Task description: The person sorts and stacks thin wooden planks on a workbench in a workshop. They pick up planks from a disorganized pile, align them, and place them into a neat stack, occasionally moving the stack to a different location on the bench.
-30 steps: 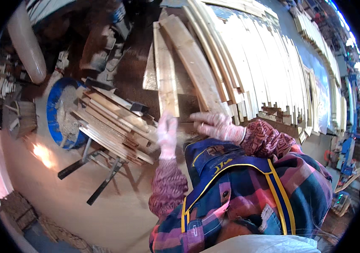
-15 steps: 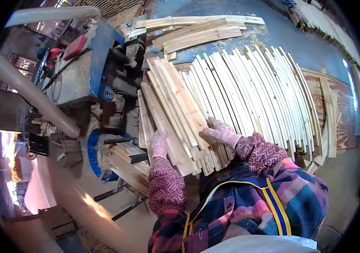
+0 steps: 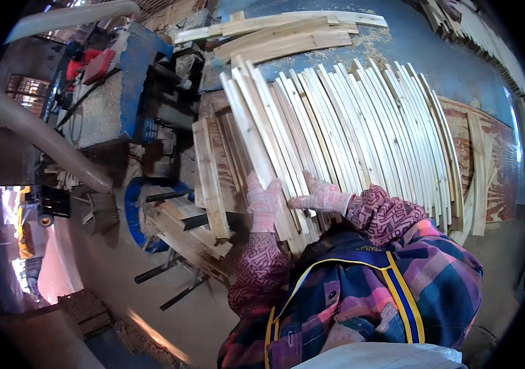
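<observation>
My left hand (image 3: 264,202), in a pale knitted glove, grips the near ends of several light wooden strips (image 3: 256,132) at the left end of a long row. These strips stand on their narrow edges and lean slightly. My right hand (image 3: 324,195), gloved the same way, is close beside it, with thumb and fingers around the near ends of neighbouring strips. Rightward from there runs the packed row of wooden strips (image 3: 373,135), also on edge. The undersides of both hands are hidden. Patterned sleeves cover both forearms.
Left of the row, a loose board (image 3: 211,178) lies near a blue round tub (image 3: 132,212) with offcuts above it. More boards (image 3: 287,44) lie at the far side on the blue surface (image 3: 410,55). A dusty blue machine (image 3: 124,86) and a hose (image 3: 41,138) stand left.
The boards that lay flat at the left have been turned up on edge and pushed right against the row. My left hand moved right and up, nearer my right hand.
</observation>
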Demonstrator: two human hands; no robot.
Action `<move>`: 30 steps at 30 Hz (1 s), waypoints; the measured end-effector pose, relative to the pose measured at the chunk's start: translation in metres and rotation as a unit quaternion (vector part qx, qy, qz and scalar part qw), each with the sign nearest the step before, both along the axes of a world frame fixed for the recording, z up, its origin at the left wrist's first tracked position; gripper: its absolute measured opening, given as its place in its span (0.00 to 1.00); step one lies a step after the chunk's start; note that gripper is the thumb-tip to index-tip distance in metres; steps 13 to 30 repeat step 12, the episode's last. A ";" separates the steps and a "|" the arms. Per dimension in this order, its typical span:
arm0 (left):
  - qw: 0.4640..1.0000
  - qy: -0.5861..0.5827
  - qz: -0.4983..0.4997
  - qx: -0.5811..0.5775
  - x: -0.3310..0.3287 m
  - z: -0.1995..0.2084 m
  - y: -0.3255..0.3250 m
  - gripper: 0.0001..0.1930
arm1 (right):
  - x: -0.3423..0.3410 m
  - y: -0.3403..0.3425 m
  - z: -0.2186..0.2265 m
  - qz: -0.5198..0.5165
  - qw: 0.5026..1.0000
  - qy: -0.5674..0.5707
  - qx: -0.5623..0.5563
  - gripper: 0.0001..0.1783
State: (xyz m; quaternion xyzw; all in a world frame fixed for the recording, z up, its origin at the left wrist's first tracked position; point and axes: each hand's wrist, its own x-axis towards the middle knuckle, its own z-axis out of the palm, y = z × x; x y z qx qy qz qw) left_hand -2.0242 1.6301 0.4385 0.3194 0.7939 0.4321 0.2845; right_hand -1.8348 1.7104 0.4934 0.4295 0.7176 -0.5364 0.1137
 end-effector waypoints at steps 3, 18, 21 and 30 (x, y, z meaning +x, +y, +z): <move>0.999 0.021 -0.042 -0.019 0.005 -0.007 0.003 0.49 | 0.005 0.002 -0.004 0.063 0.994 -0.002 0.084 0.67; 0.931 0.036 -0.096 -0.350 0.000 0.051 0.075 0.72 | -0.023 0.143 -0.004 0.218 0.971 0.013 -0.100 0.52; 0.931 0.036 -0.096 -0.350 0.000 0.051 0.075 0.72 | -0.023 0.143 -0.004 0.218 0.971 0.013 -0.100 0.52; 0.931 0.036 -0.096 -0.350 0.000 0.051 0.075 0.72 | -0.023 0.143 -0.004 0.218 0.971 0.013 -0.100 0.52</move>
